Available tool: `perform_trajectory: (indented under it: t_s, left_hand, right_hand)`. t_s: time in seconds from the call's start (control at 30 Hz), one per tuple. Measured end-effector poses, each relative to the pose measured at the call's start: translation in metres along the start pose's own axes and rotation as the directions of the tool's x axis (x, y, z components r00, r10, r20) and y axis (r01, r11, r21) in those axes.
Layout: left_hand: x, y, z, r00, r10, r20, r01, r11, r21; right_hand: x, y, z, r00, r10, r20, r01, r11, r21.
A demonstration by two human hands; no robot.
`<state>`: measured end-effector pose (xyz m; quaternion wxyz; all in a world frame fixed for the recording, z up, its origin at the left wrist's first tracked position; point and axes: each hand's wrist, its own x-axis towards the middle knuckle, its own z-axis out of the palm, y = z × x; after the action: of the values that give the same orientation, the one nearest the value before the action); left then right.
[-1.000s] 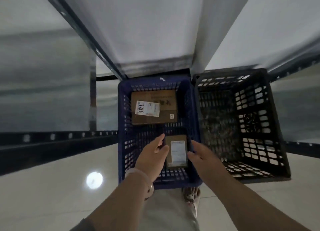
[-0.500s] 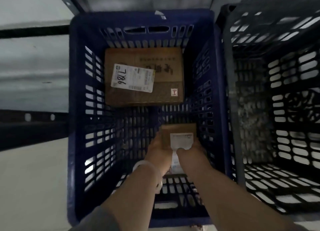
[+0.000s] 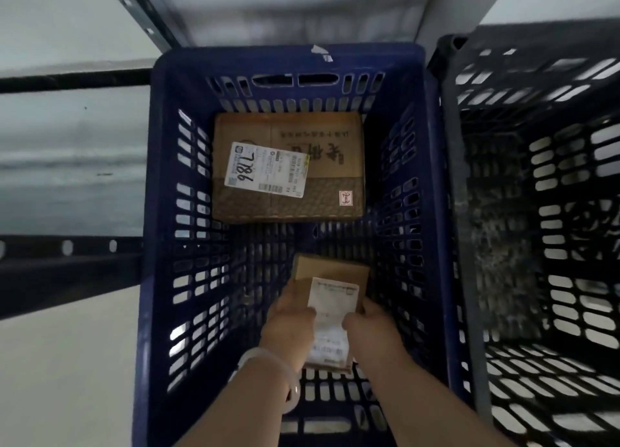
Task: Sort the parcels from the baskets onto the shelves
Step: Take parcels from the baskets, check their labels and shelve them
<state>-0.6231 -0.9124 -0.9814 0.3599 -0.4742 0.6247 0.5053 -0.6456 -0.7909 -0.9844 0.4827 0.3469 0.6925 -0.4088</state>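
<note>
Here: small parcel (image 3: 332,272) lower centre, inside blue basket (image 3: 285,55), close to right wall; bare mesh floor between it and large parcel (image 3: 322,208) upper centre. Left grip (image 3: 290,325), right grip (image 3: 372,329) clasp its sides.

Small parcel (image 3: 330,272): brown carton, white label up, at near end of blue basket (image 3: 285,55), gripped between left hand (image 3: 288,322) and right hand (image 3: 372,325). Large parcel (image 3: 322,174): labelled carton, flat at far end. Black basket (image 3: 449,151) touches the blue basket's right side.

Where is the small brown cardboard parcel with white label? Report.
Head view: the small parcel is in the blue plastic basket, near end, gripped by left hand and right hand; larger cardboard box beyond it.
</note>
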Motion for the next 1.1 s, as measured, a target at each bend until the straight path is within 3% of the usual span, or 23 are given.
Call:
perform_trajectory:
  t_s: [0.13,0.27,0.53,0.63,0.83,1.03,1.1]
  left_hand:
    - [-0.004,-0.016,-0.01,0.997,-0.081,-0.013,0.078,0.98,-0.183]
    - [-0.084,0.035,-0.027,0.999,-0.031,-0.008,0.028,0.974,-0.226]
    - [-0.235,0.139,-0.068,0.975,0.22,-0.027,-0.215,0.909,-0.356]
    - [-0.31,0.184,-0.085,0.946,0.322,-0.019,-0.314,0.904,-0.289]
    - [-0.479,0.257,-0.117,0.848,0.529,0.016,-0.518,0.835,-0.184]
    - [-0.626,0.298,-0.137,0.626,0.778,0.058,-0.774,0.629,-0.075]
    - [-0.666,0.307,-0.142,0.587,0.805,0.086,-0.8,0.593,-0.094]
  right_hand:
    - [-0.038,-0.006,-0.005,0.998,-0.048,-0.038,0.054,0.982,0.179]
    - [-0.089,-0.028,-0.02,0.995,-0.088,-0.053,0.098,0.967,0.236]
    - [-0.229,-0.108,-0.088,0.916,-0.388,-0.102,0.398,0.852,0.34]
    - [-0.307,-0.142,-0.121,0.882,-0.45,-0.138,0.467,0.802,0.372]
    - [-0.487,-0.189,-0.185,0.781,-0.611,-0.127,0.609,0.703,0.366]
    - [-0.636,-0.204,-0.231,0.634,-0.714,-0.298,0.773,0.577,0.263]
    - [-0.676,-0.202,-0.243,0.581,-0.72,-0.379,0.814,0.521,0.257]
